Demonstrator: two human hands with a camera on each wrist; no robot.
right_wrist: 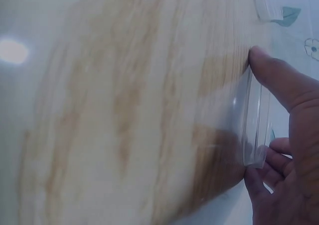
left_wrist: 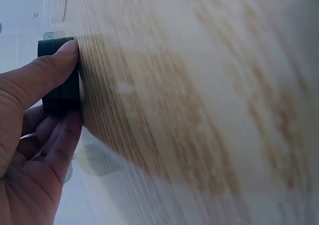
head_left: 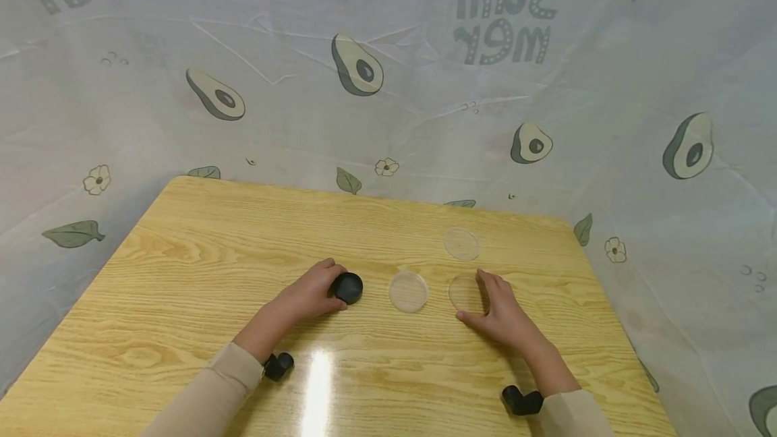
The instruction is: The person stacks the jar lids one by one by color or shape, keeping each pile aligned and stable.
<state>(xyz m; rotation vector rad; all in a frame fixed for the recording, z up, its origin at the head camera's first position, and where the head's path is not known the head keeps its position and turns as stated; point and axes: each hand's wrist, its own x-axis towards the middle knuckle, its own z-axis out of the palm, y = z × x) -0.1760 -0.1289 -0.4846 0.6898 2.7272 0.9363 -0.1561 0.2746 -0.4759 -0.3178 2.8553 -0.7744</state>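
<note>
In the head view my left hand (head_left: 311, 292) grips a short black cylinder (head_left: 349, 288) by its sides, with the cylinder standing on the table. The left wrist view has the thumb on one side of this black cylinder (left_wrist: 61, 88) and the fingers curled at the other; a thin seam runs around its wall. My right hand (head_left: 502, 312) spans a clear petri dish (head_left: 464, 293) that lies flat. Up close, thumb and fingertips of the right hand (right_wrist: 299, 130) meet opposite edges of that petri dish (right_wrist: 253, 120). Another clear petri dish (head_left: 409, 291) lies between the hands.
A third clear petri dish (head_left: 462, 244) lies farther back on the wooden table (head_left: 243, 235). Behind and beside the table hangs a pale sheet (head_left: 425, 133) printed with avocados and leaves. Black wrist cameras sit at both wrists, and light glares on the front of the tabletop.
</note>
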